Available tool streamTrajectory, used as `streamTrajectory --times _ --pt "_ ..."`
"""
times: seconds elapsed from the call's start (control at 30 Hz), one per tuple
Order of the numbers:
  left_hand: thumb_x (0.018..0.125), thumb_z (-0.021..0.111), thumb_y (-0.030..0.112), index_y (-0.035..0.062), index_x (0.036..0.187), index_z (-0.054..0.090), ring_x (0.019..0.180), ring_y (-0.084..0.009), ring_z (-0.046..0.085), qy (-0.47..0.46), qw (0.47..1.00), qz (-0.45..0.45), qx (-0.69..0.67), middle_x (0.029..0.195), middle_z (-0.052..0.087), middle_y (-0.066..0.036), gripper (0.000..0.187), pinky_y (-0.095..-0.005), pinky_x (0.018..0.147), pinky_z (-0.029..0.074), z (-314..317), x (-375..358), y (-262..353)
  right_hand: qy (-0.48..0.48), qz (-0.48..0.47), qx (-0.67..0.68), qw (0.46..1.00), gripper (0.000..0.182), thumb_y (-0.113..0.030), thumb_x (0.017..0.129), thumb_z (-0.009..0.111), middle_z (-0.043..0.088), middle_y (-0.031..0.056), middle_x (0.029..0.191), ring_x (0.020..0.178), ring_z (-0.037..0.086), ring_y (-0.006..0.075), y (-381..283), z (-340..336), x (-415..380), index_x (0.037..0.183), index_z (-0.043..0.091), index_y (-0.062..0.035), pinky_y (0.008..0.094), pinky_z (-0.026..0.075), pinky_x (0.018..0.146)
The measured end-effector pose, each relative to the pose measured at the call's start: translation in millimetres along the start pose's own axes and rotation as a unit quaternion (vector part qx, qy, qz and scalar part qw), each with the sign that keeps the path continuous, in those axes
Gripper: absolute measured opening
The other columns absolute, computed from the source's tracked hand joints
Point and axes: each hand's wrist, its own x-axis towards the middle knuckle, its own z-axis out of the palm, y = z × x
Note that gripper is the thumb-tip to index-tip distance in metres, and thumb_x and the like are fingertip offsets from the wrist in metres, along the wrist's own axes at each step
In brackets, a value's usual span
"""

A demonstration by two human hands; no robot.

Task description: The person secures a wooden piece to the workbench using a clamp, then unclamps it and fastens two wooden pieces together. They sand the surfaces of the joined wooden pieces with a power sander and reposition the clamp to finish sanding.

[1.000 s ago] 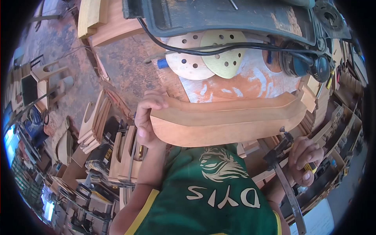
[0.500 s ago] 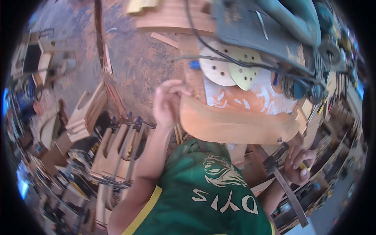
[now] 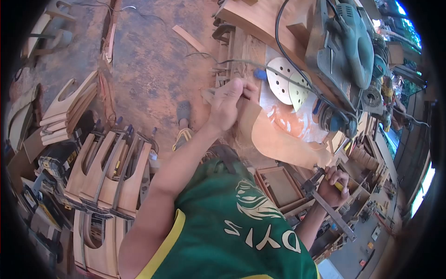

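A curved, smooth wooden piece [image 3: 288,142] lies along the edge of the workbench in front of my body. My left hand [image 3: 226,106] is closed at its left end, fingers curled over the upper corner. At the other end, my right hand [image 3: 333,189] is wrapped around the yellow handle of a bar clamp [image 3: 331,215]. The clamp's screw tip is right at the edge of the wood, and its metal bar slants down to the right.
Sanding discs [image 3: 280,80] lie on the bench beside a sander [image 3: 335,122]. Behind them stands a larger power tool [image 3: 355,51] with a black cord. Clamped wooden parts [image 3: 104,172] and stacked curved pieces [image 3: 69,107] are at left. A dusty floor [image 3: 153,65] spreads beyond.
The view has turned and sharpened. The wooden piece now slants more, its left end higher, with my left hand still at that end. My right hand stays on the clamp handle.
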Motion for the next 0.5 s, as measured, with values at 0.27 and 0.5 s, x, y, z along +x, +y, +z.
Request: streamTrajectory --times 0.27,0.5 --pt "0.114 0.046 0.043 0.0031 0.092 0.065 0.081 -0.0094 0.055 -0.049 0.980 0.073 0.181 0.083 0.062 -0.001 0.049 -0.0272 0.074 0.045 -1.8 3.0 -0.9 -0.009 -0.022 0.012 1.000 0.046 -0.042 0.095 0.056 0.057 0.0064 0.080 0.084 0.050 0.0228 3.5 0.2 -1.8 0.120 0.069 -0.0051 0.0430 0.037 0.089" --pt "0.113 0.052 0.040 0.0060 0.088 0.062 0.077 -0.0072 0.053 -0.042 0.974 0.110 0.193 0.080 0.060 0.002 0.043 -0.0251 0.070 0.044 3.5 15.1 0.3 0.006 -0.023 0.029 0.999 0.048 -0.043 0.096 0.058 0.060 0.0097 0.087 0.090 0.054 0.0252 8.0 -12.1 -3.8 0.120 0.067 -0.0033 0.0447 0.040 0.093"
